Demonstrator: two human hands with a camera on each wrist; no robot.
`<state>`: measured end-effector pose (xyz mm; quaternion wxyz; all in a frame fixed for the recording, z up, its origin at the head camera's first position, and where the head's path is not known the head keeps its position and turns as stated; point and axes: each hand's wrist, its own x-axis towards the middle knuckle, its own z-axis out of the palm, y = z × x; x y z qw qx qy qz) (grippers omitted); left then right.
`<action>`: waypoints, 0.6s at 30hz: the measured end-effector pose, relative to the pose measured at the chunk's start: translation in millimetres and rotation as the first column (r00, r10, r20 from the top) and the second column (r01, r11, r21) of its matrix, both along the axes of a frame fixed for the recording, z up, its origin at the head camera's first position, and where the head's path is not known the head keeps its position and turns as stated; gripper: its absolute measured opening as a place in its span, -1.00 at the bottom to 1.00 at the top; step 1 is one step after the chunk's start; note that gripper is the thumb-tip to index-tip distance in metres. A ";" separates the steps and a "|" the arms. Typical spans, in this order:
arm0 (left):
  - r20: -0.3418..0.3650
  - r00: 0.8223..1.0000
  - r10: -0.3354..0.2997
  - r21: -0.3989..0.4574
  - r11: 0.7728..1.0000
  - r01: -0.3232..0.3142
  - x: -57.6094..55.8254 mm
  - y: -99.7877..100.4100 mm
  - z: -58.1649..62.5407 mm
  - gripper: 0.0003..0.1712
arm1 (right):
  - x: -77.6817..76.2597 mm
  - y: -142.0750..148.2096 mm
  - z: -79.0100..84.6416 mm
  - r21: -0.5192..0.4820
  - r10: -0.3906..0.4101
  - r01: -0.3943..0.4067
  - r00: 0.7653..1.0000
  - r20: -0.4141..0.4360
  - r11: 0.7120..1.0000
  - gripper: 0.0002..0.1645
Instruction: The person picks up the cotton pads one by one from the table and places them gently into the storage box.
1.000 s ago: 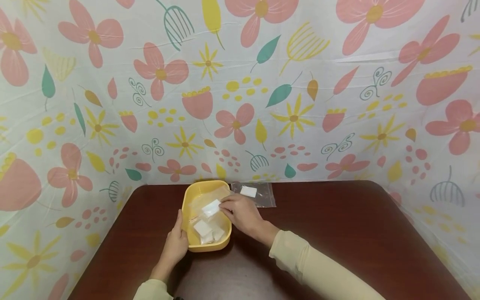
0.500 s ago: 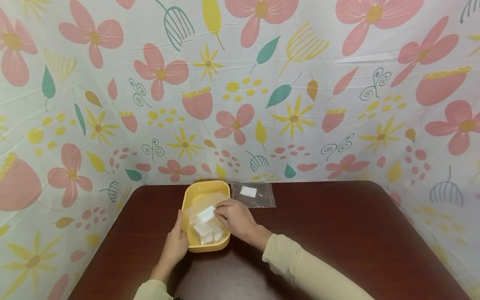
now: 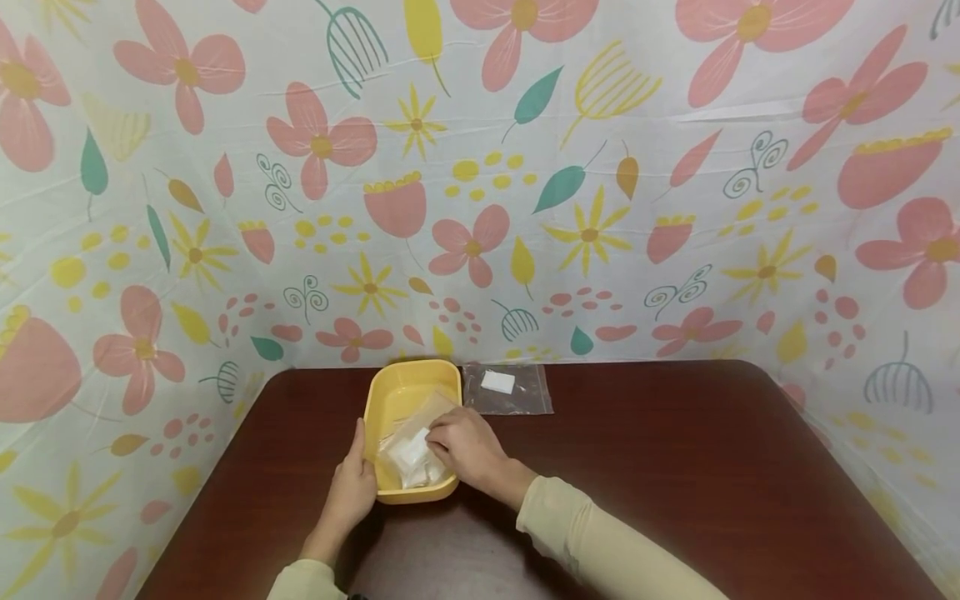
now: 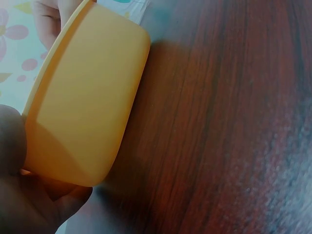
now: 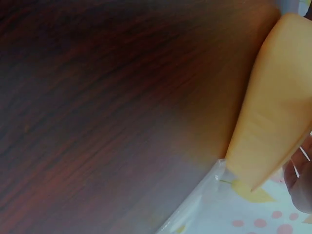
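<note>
A yellow plastic tray (image 3: 393, 392) stands at the back of the dark wooden table, left of centre. My left hand (image 3: 352, 485) grips its left side, with the thumb up by the rim and fingers low against the wall, as the left wrist view shows. My right hand (image 3: 472, 448) reaches over the tray's right rim and pinches a clear plastic bag (image 3: 433, 411) with a white piece in it. This bag lies over several similar bagged white pieces (image 3: 422, 477) in the near part of the tray, partly hiding them. The right wrist view shows the tray's outer wall (image 5: 275, 97).
Another clear bag (image 3: 531, 393) holding a white rectangular piece (image 3: 498, 382) lies flat just right of the tray at the table's back edge. A flower-printed curtain (image 3: 480, 192) hangs behind and beside the table (image 3: 675, 467).
My right hand has moved slightly left and toward the tray's near end, bringing the pinched bag down over the other bags. My left hand has stayed on the tray.
</note>
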<state>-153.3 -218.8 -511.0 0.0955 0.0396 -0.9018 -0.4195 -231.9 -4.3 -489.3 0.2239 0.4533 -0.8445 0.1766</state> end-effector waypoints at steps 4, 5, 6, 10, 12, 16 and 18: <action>-0.002 1.000 0.004 -0.012 1.000 -0.004 -0.4 1.3 0.1 -0.20 | 1.5 -2.0 1.4 0.045 -0.035 0.034 0.999 0.015 0.998 -0.87; -0.002 1.000 0.004 -0.015 1.000 -0.004 -0.1 1.4 0.2 -0.20 | 1.7 -3.0 2.4 0.058 -0.040 0.039 0.999 0.015 0.998 -0.86; 0.000 1.000 0.003 -0.014 1.000 -0.003 0.0 1.6 0.5 -0.20 | 1.7 -4.0 3.0 0.073 -0.043 0.042 0.999 0.015 0.996 -0.85; -0.003 1.000 0.001 -0.011 1.000 -0.001 0.3 1.6 1.2 -0.20 | 1.2 -7.5 6.3 0.114 -0.041 0.038 0.999 0.022 0.993 -0.80; -0.011 1.000 0.003 -0.012 1.000 -0.003 0.4 1.4 1.5 -0.20 | 0.8 -8.9 7.9 0.125 -0.037 0.033 0.999 0.033 0.992 -0.76; -0.005 1.000 0.006 -0.006 1.000 -0.006 1.2 1.5 0.9 -0.20 | -0.5 -11.4 9.7 0.148 -0.041 0.025 0.994 0.105 0.989 -0.62; 0.009 1.000 0.007 -0.001 1.000 -0.007 1.4 1.7 0.7 -0.20 | -1.2 -12.5 10.5 0.165 -0.049 0.024 0.987 0.150 0.986 -0.54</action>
